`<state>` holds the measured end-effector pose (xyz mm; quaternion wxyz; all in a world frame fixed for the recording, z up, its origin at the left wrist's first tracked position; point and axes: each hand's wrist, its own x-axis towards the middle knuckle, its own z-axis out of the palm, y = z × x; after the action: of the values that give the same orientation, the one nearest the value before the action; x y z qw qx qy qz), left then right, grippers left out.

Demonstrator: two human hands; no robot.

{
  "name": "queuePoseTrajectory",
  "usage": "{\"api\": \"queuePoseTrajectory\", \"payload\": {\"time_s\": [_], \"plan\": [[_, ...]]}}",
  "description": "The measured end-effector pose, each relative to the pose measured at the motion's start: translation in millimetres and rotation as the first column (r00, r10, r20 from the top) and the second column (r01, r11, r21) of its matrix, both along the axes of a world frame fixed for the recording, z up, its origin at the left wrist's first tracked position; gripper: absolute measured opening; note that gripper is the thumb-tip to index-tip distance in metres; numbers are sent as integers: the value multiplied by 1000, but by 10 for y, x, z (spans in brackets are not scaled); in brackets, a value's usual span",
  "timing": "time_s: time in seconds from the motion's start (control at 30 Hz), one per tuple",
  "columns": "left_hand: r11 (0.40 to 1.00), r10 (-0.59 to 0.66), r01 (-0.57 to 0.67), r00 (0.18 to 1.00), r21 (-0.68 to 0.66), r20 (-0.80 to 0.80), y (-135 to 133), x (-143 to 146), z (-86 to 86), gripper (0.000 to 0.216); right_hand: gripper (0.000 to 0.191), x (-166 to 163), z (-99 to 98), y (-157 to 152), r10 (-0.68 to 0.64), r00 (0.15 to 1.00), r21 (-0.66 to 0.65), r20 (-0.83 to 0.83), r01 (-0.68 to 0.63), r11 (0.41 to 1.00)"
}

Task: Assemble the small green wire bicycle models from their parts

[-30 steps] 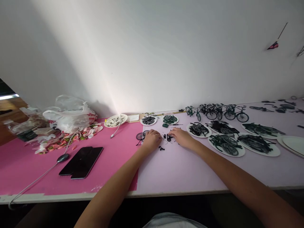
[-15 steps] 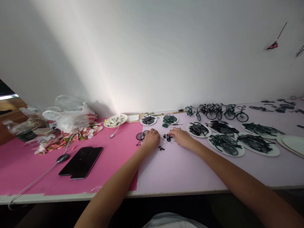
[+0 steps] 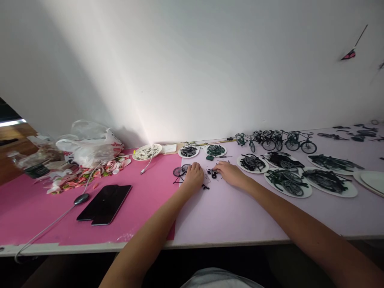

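Note:
A small black model bicycle [image 3: 178, 171] shows at the seam of the pink and lilac table covers, its wheels and stand sticking out to the left of my left hand [image 3: 194, 176]. That hand is closed over its right part, with the fingertips hidden. Across a narrow gap, my right hand [image 3: 227, 172] is pinched at several tiny black parts [image 3: 213, 173] on the lilac cover. Its thumb and finger touch one of them. Another small black piece [image 3: 205, 187] lies near my left wrist. A thin dark tool [image 3: 222, 157] and a green block [image 3: 209, 158] lie just behind.
Plates of bicycle parts [image 3: 288, 183] stand at the right, and finished model bicycles [image 3: 277, 140] line the wall. Smaller plates [image 3: 189, 151] sit behind my hands. To the left are a dark tablet [image 3: 105, 204], a mouse-like cable piece [image 3: 81, 199], petals [image 3: 87, 174] and a plastic bag [image 3: 90, 148].
The whole view has shifted slightly. My left hand has moved a little right, uncovering more of the bicycle's second wheel. My right hand stays at the small black parts.

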<state>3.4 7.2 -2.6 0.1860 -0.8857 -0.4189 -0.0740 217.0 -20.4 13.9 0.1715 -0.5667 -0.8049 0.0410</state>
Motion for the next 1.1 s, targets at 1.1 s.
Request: {"api": "queuePoseTrajectory", "payload": {"time_s": [1.1], "plan": [[976,-180,216,775,14,605,-23,9,-3,43,16,-99,-11,-5,160,860,348,-484,22,937]]}}
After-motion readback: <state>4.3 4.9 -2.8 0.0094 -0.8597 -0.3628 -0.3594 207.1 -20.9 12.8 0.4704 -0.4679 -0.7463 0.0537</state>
